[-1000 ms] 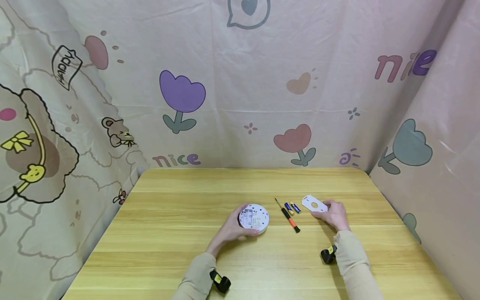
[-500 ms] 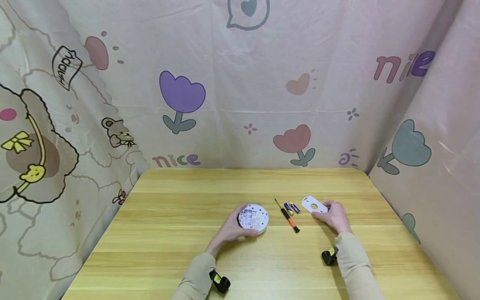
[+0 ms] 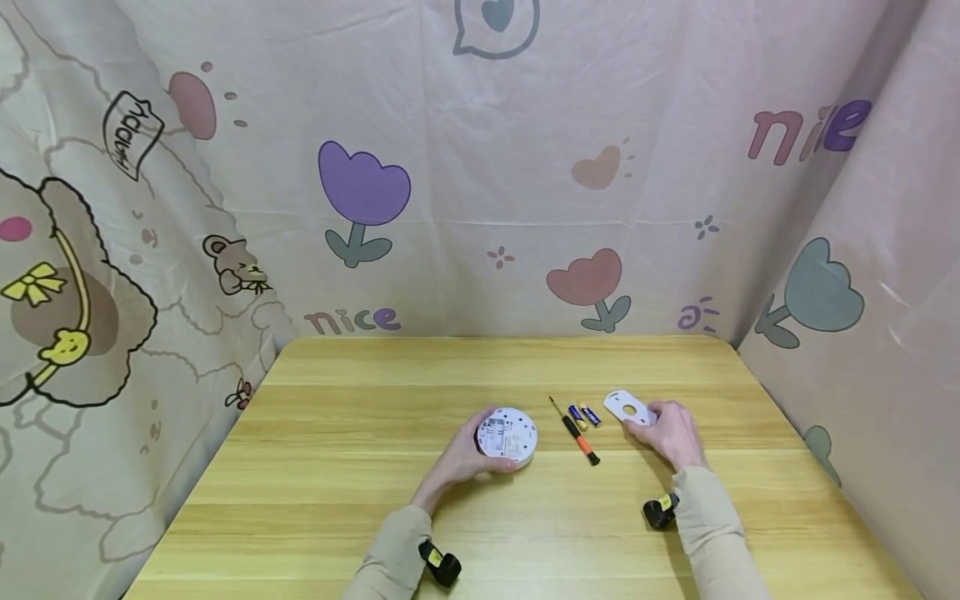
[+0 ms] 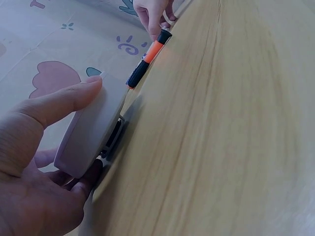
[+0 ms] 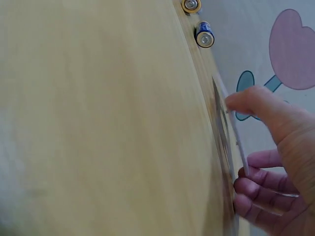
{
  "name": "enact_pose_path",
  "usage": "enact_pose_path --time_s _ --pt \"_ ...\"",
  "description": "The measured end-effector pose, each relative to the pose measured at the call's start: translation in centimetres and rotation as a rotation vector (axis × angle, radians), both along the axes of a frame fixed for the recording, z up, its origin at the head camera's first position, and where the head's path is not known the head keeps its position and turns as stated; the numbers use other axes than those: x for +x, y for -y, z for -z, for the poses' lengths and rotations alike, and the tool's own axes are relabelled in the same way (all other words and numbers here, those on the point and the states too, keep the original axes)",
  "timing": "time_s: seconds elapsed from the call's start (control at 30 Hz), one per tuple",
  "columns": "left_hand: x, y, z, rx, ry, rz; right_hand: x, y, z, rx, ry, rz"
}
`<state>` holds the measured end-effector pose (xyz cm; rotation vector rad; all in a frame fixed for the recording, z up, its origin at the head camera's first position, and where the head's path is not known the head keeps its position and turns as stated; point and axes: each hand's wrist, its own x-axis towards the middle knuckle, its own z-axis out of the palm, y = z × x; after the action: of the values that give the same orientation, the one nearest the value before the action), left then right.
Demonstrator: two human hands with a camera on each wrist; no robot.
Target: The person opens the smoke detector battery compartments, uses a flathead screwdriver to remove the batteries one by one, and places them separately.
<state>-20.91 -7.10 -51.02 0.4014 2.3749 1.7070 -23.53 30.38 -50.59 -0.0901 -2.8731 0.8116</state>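
Observation:
My left hand (image 3: pixel 461 457) grips a round white device (image 3: pixel 507 435), a flat disc with a printed label and small holes on its upward face. In the left wrist view the thumb lies over the side of the device (image 4: pixel 93 123), fingers underneath, and a dark part juts from its table-facing side. Toward the right, my right hand (image 3: pixel 674 435) pinches the near right end of a thin white mounting plate (image 3: pixel 617 403) with a round hole in the middle. Seen from the right wrist, the plate (image 5: pixel 236 129) is edge-on, tilted close over the table.
Between the hands lie a screwdriver (image 3: pixel 581 439) with an orange and black handle and two blue and gold batteries (image 3: pixel 577 417) side by side. The wooden table (image 3: pixel 360 417) ends at a patterned cloth (image 3: pixel 480 167) behind, with cloth at both sides too.
The right wrist and sleeve have shifted slightly to the right, with the plate staying in the fingers. The left hand and the round device have stayed in place.

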Motion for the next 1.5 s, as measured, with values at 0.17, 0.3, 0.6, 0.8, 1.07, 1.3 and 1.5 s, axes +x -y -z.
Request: enact_pose_path --time_s 0.17,0.3,0.6,0.8,1.07,1.3,1.5 --pt "0.0 0.0 -0.1 -0.001 -0.001 -0.002 0.0 0.0 0.1 0.0 -0.057 -0.001" --pt "0.0 -0.1 -0.1 -0.005 -0.001 -0.002 -0.2 0.0 0.0 0.001 -0.098 -0.015" --pt "0.0 0.0 -0.1 0.001 -0.004 0.003 -0.3 0.8 -0.9 -0.025 -0.154 -0.036" --pt "0.0 0.0 -0.1 0.003 -0.005 0.005 -0.4 2.5 -1.8 -0.042 -0.138 -0.079" --pt "-0.1 0.0 -0.1 0.016 -0.001 -0.002 -0.4 4.7 -2.2 -0.097 -0.134 -0.157" --pt "0.0 0.0 -0.1 0.007 0.0 -0.003 -0.1 6.9 -2.1 -0.135 -0.233 -0.292" --pt "0.0 0.1 -0.1 0.008 0.001 0.005 0.2 8.8 -2.0 -0.144 -0.241 -0.357"
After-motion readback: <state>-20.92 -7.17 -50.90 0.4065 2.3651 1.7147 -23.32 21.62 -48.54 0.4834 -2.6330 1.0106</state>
